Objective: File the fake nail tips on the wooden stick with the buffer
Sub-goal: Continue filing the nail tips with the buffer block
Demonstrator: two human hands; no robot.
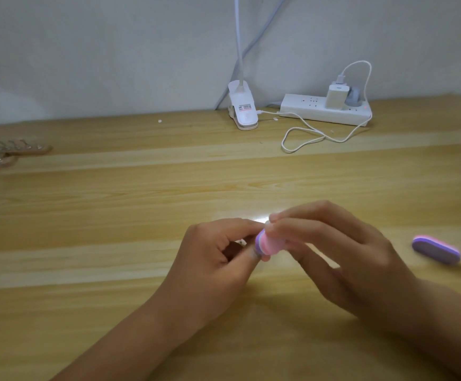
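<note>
1. Head view, only one. We read no brand; the clip lamp base (242,110) carries a label with a red strip and small print, too blurred to read. The power strip (325,111) and the charger (337,96) plugged into it show no legible writing.
2. We see the buffer (348,244), pink and purple layers, pinched in the right hand (342,259) between thumb and fingertips. Its rounded end faces left toward the other hand, and the long axis seems to run left-right, mostly hidden under the fingers.
3. The left hand (218,257) is curled, its fingertips pinched on something small that touches the buffer's end; we cannot tell whether that is the wooden stick or a nail tip, since it is blurred and covered.
4. Both hands meet above the wooden table (113,215), near the middle, close to a bright glare spot.
5. A second buffer (436,248), purple face with a pink edge, lies flat on the table to the right of the right hand, apart from it, its long axis slanting down to the right.
6. Wooden sticks with clear nail tips (6,152) lie at the far left edge, well apart from both hands, pointing roughly left-right.
7. A white cable (306,136) loops on the table in front of the power strip.
</note>
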